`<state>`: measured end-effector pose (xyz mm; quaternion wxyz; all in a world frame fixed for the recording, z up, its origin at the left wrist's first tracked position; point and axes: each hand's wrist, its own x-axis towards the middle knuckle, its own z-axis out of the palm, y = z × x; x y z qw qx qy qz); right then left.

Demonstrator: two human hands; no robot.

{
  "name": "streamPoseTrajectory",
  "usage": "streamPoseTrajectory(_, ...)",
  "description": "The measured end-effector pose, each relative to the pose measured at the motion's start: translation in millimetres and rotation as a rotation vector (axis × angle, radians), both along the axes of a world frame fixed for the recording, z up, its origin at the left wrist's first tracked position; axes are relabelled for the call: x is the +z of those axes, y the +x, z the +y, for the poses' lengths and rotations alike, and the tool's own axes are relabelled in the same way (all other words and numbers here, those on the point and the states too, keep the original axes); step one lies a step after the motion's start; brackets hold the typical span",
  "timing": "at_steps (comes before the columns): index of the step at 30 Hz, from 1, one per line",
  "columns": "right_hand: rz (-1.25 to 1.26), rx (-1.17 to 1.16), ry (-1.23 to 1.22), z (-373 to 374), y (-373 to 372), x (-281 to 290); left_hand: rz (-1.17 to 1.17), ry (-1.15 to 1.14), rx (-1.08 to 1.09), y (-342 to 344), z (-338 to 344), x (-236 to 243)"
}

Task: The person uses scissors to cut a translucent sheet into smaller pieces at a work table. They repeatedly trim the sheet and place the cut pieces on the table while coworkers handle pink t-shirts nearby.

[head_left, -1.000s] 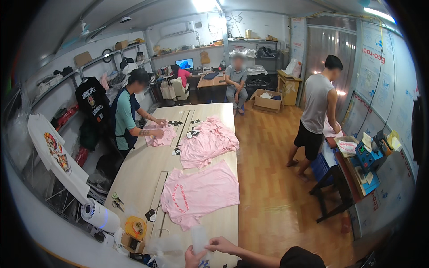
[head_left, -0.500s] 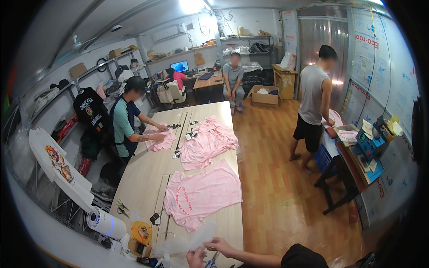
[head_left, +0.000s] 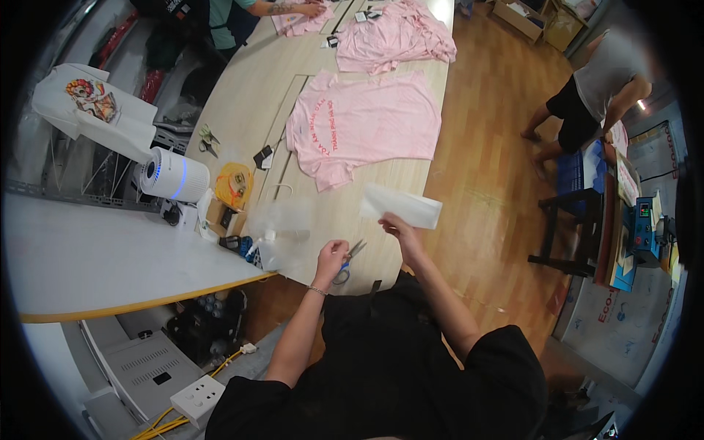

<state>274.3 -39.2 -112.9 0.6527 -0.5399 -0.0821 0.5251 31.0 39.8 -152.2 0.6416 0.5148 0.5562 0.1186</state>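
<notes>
My right hand (head_left: 397, 226) pinches a folded, translucent white sheet (head_left: 411, 207) at its lower edge. The sheet is held out over the near right edge of the table. My left hand (head_left: 334, 257) is curled closed, and what its fingers hold, if anything, is hidden. Right beside it lie blue-handled scissors (head_left: 355, 253), partly behind the hand. To the left of that hand, clear plastic film (head_left: 282, 227) spreads over the table corner. Farther off, a pink T-shirt (head_left: 381, 125) with red lettering lies flat on the wooden table (head_left: 242, 110).
More pink shirts (head_left: 396, 37) are heaped farther up the table. Green-handled scissors (head_left: 209, 139), a black tag (head_left: 262, 155), a yellow tape roll (head_left: 235, 185) and a white cylindrical device (head_left: 174, 174) line the left. One person (head_left: 598, 88) stands right, another person (head_left: 227, 26) far left.
The view has tilted down toward my body. My hands have moved apart: the right carries the translucent sheet away to the right, while the left is now beside the blue-handled scissors.
</notes>
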Motion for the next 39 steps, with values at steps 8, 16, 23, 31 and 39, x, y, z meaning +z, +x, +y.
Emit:
streamPoseTrajectory(8,0.077,-0.051,-0.080,-7,19,5,0.643,0.610,-0.565,-40,-38,-60)
streamPoseTrajectory(16,0.269,0.025,-0.027,-1,19,12,0.713,0.537,-0.572,-48,-30,-61)
streamPoseTrajectory(23,0.279,0.047,-0.007,8,16,31,0.681,0.475,-0.544,-50,-24,-63)
streamPoseTrajectory(31,0.262,0.072,0.059,5,15,33,0.637,0.504,-0.555,-56,-26,-65)
streamPoseTrajectory(39,0.344,0.101,0.147,-5,12,36,0.494,0.394,-0.557,-26,-6,-19)
